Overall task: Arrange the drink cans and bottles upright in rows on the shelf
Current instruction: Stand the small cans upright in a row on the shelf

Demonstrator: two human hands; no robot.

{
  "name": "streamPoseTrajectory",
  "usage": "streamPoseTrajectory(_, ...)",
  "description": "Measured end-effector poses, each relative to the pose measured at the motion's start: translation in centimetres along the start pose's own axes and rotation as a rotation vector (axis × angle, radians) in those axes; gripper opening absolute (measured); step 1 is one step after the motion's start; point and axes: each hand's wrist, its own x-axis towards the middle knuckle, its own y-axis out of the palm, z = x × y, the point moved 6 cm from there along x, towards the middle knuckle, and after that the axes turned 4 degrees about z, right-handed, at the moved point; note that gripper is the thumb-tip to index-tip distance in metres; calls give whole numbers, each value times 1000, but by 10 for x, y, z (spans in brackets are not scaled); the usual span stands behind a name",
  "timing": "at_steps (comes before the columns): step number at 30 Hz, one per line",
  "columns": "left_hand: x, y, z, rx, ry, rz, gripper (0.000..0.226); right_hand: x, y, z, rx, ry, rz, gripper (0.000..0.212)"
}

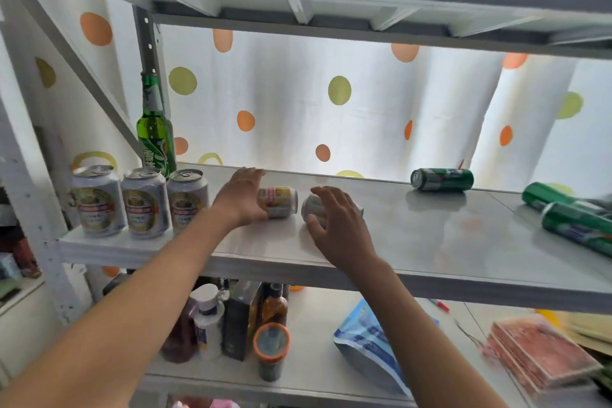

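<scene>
Shelf (430, 242): grey glossy board, mid-level in a white metal rack, dotted curtain (298, 103) behind it. Lower shelf (311, 334) under it carries jars, a dark box, a blue-white pouch (367, 341) and red packs at right.

Green bottle (155, 129) upright at the back-left corner, against the rack post.

Two green cans (576, 225) lying on their sides at the right edge, touching each other, partly cut off by the frame. One more green can (442, 179) on its side near the back edge, well apart from them.

Three silver cans (140, 202) upright in a row at front left, side by side.

My left hand (243, 197): fingers curled over the left end of a yellow-labelled can (278, 202) lying on its side, mid-shelf. Looks like a grip.

My right hand (334, 219): fingers spread, draped over a silver can (314, 205) also on its side, just right of the yellow one. Thumb at its near end. Whether it's actually gripping, can't tell.
</scene>
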Motion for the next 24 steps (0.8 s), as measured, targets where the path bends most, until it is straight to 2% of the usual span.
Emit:
streamPoseTrajectory(4, 15, 2, 8, -29, -51, 100, 107, 1, -4, -3, -31, -32, 21, 47)
streamPoseTrajectory(6, 19, 6, 9, -47, -67, 134, 108, 1, -5, -5, -44, -42, 28, 46)
streamPoseTrajectory(8, 20, 12, 7, -57, -75, 187, 96, 2, -6, -7, -47, -40, 37, 46)
streamPoseTrajectory(10, 21, 13, 4, -22, -52, 184, 61, 3, -6, -8, -43, -39, 38, 45)
streamPoseTrajectory(12, 18, 10, 1, 35, -35, 130, 44, 4, -6, -8, -32, -38, 39, 45)
streamPoseTrajectory(14, 12, 7, -3, 60, -33, 72, 40, 5, -6, -8, -11, -31, 38, 44)
streamPoseTrajectory(17, -4, 4, -8, -34, -15, -72, 37, 5, -7, -6, 64, 3, 15, 38)
streamPoseTrajectory(21, -31, -16, -16, -238, -13, -340, 43, 10, -16, 3, 167, 47, -57, 32)
streamPoseTrajectory(24, -49, -38, -24, -304, -48, -493, 50, 17, -23, 14, 277, 96, -68, 33)
